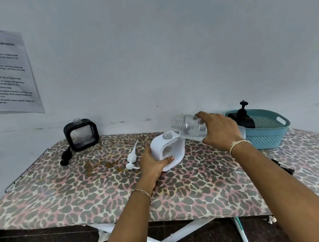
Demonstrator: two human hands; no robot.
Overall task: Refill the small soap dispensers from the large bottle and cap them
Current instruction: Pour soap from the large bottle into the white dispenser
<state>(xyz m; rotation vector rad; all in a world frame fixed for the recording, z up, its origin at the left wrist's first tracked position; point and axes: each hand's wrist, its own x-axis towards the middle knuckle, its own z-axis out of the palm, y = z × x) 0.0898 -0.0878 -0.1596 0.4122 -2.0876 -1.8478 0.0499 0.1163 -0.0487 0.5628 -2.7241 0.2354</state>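
Two small dispensers stand uncapped on the leopard-print board [103, 193], and neither is finished as far as can be seen. The white dispenser [166, 151] sits near the middle of the board, tilted slightly toward the right, with the left hand [155, 162] wrapped around its lower left side, thumb pressed across the front face and fingers closed behind it. The right hand [219, 128] is clamped around the body of the large clear bottle [190, 127], holding it tipped almost on its side so that its threaded mouth points left, just above and beside the open neck of the white dispenser; a little clear liquid lies low in the bottle, and no stream can be made out between the two mouths, so the pour seems to be about to begin or barely started. How full the white dispenser is cannot be told. Its white pump [132, 157] lies flat on the board just to the left of the hand, waiting to be screwed on. Farther back on the left, against the wall, the black dispenser [81, 135] stands upright with its neck open, and its black pump [65, 156] lies beside it; whether it already holds soap is unclear. A teal basket [274, 132] at the right holds a dark pump bottle [243, 119]. Judging by this, the filling of at least one dispenser and the capping of both remain to be done.
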